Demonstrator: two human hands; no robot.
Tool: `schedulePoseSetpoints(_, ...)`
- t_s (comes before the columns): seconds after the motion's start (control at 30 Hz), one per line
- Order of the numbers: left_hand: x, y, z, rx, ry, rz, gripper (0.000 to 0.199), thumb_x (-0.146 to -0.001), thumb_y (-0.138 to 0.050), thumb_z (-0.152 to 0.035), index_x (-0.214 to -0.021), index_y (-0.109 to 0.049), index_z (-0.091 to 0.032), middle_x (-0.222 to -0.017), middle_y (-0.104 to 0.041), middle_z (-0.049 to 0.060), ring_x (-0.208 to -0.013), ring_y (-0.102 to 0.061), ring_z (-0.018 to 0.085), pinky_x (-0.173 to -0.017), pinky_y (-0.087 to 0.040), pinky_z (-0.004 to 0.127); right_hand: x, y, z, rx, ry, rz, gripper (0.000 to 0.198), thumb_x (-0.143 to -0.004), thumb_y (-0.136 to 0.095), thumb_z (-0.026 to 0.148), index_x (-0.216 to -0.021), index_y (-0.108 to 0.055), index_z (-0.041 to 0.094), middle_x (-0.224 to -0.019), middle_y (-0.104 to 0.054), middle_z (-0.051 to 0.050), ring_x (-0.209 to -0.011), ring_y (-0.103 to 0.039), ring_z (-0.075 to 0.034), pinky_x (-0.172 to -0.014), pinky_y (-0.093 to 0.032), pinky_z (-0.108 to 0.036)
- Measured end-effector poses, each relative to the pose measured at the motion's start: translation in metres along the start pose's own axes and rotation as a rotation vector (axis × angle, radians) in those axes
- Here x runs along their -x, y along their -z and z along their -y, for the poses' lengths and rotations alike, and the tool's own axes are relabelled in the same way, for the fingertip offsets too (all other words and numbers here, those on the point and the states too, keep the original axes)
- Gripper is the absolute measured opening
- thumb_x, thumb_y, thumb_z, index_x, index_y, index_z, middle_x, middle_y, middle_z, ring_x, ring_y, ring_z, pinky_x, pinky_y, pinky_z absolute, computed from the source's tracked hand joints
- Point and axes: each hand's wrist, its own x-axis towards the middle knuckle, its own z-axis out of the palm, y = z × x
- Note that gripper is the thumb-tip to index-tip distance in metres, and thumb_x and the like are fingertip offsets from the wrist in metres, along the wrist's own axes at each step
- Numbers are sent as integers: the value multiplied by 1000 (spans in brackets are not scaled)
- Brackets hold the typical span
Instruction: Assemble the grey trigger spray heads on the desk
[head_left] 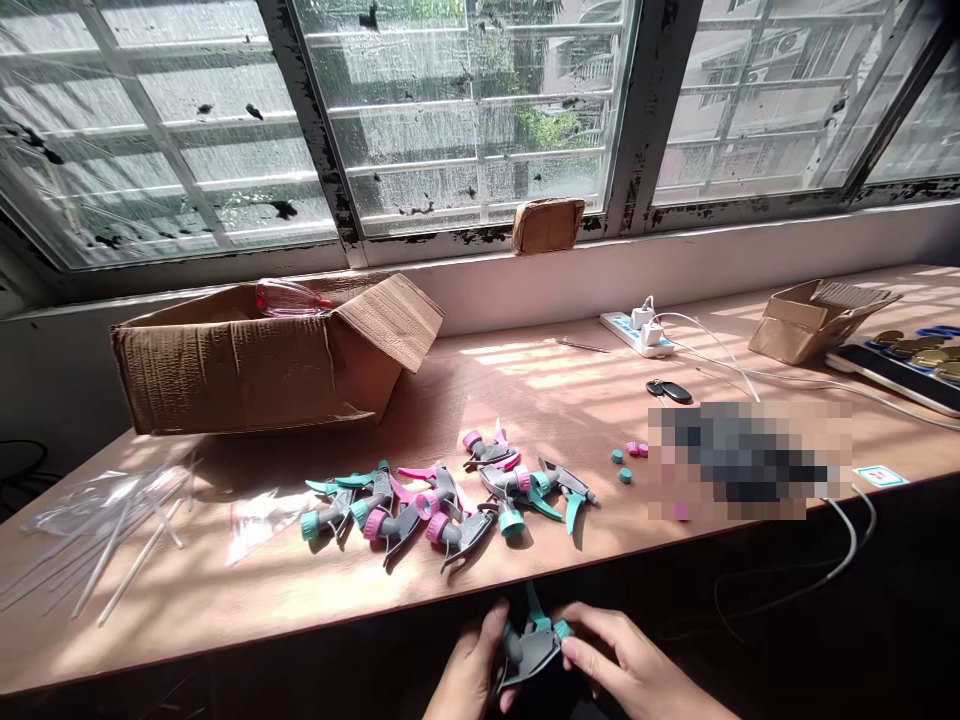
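Observation:
My left hand (474, 660) is closed around a grey spray trigger head (534, 656) with a teal trigger, held just below the table's front edge. Thumb and fingers of my right hand (626, 655) pinch the teal nozzle cap (562, 629) at its front end. On the table beyond lie several more spray trigger heads (457, 535) in a loose group, grey with pink or teal collars and triggers. To their right are small teal nozzle caps (624, 476) and pink nozzle caps (637, 450).
At left lie clear plastic tubes (124, 550) and plastic bags (82, 510). An open cardboard box (225, 375) holding a red-tinted bottle (289, 298) stands behind. A power strip (637, 335), small carton (799, 325), key fob (669, 391) and blurred dark item (739, 455) occupy the right.

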Motion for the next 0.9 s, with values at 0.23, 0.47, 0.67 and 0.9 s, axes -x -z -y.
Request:
schedulePoseSetpoints(0.23, 0, -2, 2, -13, -71, 66, 74, -84, -32, -87, -56, -50, -21, -44, -43, -4, -45, -40, 13, -56, -32, 28, -4, -1, 2, -75, 24, -26, 41, -93, -59, 55, -92, -77, 18, -89, -72, -6, -85, -67, -24, -81, -53, -32)
schedulePoseSetpoints(0.47, 3, 4, -1, -28, -4, -27, 77, -84, -26, -88, -45, -42, -24, -40, -37, -3, -46, -36, 14, -63, -38, 31, 13, 32, -54, -1131, -233, -246, 36, -83, -74, 42, -111, -68, 20, -125, -69, -14, -117, -67, -33, -98, -56, -47)
schedulePoseSetpoints(0.67, 3, 2, -7, -53, -7, 25, 77, -84, -26, -88, -47, -44, -23, -42, -38, -3, -47, -33, 13, -58, -28, 30, 16, 65, -51, -1532, -117, -443, 8, -94, -60, 28, -96, -62, 21, -95, -71, -6, -78, -73, -18, -62, -62, -28)
schedulePoseSetpoints(0.9, 3, 0, -3, -43, -5, 21, 80, -85, -20, -88, -46, -44, -23, -40, -38, -3, -46, -33, 14, -60, -34, 30, 41, 49, -10, -973, -304, -185, 54, -77, -77, 64, -66, -53, 17, -59, -34, 8, -44, -23, -3, -37, -20, -13)
